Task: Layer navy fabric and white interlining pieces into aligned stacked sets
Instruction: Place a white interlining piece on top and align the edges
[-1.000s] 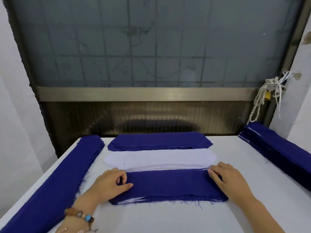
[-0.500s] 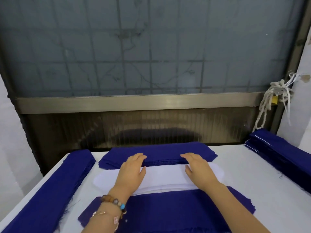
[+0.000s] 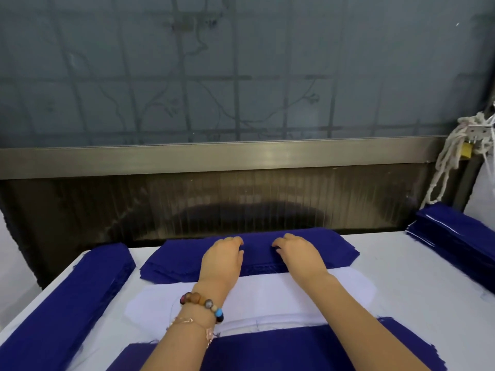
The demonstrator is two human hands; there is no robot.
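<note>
Here, the left hand (image 3: 222,259) and right hand (image 3: 300,257) lie side by side on the far navy stack (image 3: 334,250), fingers bent onto its top piece, any pinch impossible to tell, with the white interlining pile (image 3: 267,298) and a nearer navy stack (image 3: 281,349) closer on the tabletop (image 3: 401,263).

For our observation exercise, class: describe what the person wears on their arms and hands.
No sleeves or gloves show. At the wrist of the left hand sits a beaded bracelet, brown, grey and one bright blue bead, with a thin rose-gold chain beside it. The right hand and wrist wear nothing.
</note>
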